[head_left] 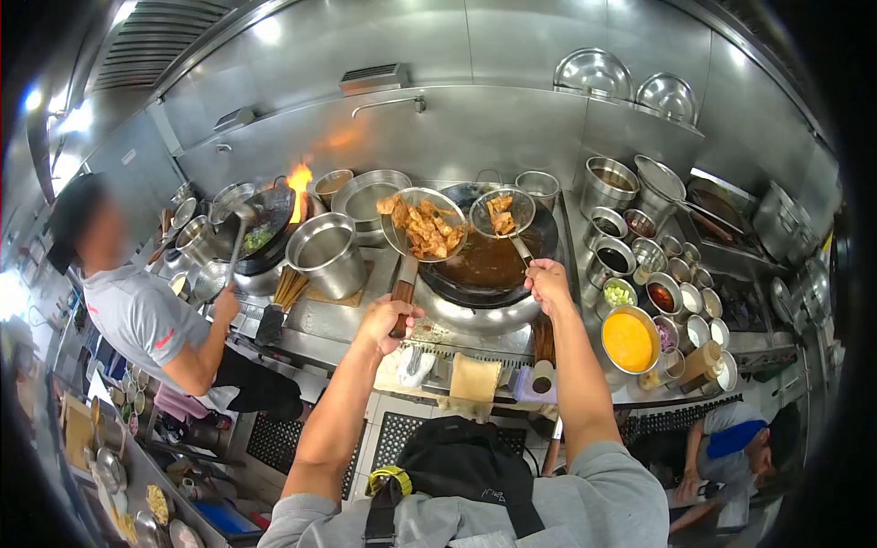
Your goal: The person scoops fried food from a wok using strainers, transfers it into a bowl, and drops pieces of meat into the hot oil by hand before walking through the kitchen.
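My left hand [391,321] is closed around the wooden handle of a large strainer [399,239], which holds many browned fried pieces [431,229]. My right hand [548,282] grips the handle of a smaller strainer [521,206] with a few similar pieces [501,217] in it. Both strainers are above a wok [548,239] of dark brown oil, the large one at its left side and the small one over its back part.
At the left a co-worker [146,310] holds a ladle at another wok [265,215] with flames [299,187]. A metal pot [324,256] stands left of my wok. Right are a yellow-filled bowl [630,339] and several containers. Another person [731,447] is lower right.
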`<state>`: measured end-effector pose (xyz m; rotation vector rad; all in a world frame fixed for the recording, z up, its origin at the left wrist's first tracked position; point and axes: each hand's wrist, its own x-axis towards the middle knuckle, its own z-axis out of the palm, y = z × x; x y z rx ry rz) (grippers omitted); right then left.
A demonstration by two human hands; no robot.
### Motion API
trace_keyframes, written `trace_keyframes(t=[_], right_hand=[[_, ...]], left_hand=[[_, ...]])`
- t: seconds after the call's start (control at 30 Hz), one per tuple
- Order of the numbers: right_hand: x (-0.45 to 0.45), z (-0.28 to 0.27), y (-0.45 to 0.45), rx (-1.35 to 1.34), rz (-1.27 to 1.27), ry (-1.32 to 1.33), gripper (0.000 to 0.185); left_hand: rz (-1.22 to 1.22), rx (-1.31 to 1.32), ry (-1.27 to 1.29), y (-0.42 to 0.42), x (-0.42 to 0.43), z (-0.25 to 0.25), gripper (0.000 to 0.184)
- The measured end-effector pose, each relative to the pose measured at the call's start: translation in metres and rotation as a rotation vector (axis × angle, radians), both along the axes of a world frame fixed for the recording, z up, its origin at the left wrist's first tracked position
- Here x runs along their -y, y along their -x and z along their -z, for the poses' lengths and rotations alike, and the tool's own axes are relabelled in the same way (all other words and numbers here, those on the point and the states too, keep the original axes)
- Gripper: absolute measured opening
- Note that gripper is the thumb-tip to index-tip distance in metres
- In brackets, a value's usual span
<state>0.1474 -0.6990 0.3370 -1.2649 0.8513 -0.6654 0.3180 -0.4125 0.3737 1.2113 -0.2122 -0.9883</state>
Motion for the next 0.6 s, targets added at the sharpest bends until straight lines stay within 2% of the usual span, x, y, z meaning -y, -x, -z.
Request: trace_keyframes(t=[0.1, 0.13, 0.23, 0.27, 0.3, 0.37, 0.47, 0.57, 0.6], right_hand=[[-0.020, -0.027, 0.011, 0.015, 0.008, 0.147, 0.028], [-0.019, -0.025, 0.011, -0.087, -0.010, 0.268, 0.030], [-0.031, -0.007, 0.005, -0.151, 0.044, 0.838, 0.028], [-0.047, -0.009, 0.006, -0.222, 0.050, 0.898, 0.028], [-0.061, -0.013, 0.005, -0.396, 0.016, 0.879, 0.031], [-0.076, 0.013, 0.005, -0.437, -0.035, 1.009, 0.037], [-0.096, 0.012, 0.011, -0.532, -0.018, 0.990, 0.039], [-0.081, 0.013, 0.026, -0.339, 0.104, 1.040, 0.041], [-0.076, 0.008, 0.033, -0.263, 0.128, 0.966, 0.042]], left_hand=[[0.016, -0.024, -0.019, 0.006, 0.010, 0.016, 0.020], [0.014, -0.017, -0.015, 0.007, 0.014, 0.020, 0.018], [0.061, -0.018, -0.006, 0.016, 0.026, 0.022, 0.018], [0.075, -0.008, -0.032, 0.021, 0.029, 0.017, 0.018], [0.085, -0.029, -0.025, 0.024, 0.033, 0.017, 0.018], [0.100, -0.069, -0.009, 0.026, 0.041, 0.018, 0.017], [0.147, -0.133, -0.027, 0.024, 0.047, 0.014, 0.012], [0.163, -0.220, -0.002, 0.023, 0.045, 0.011, 0.014], [0.161, -0.248, 0.016, 0.022, 0.042, 0.010, 0.016]])
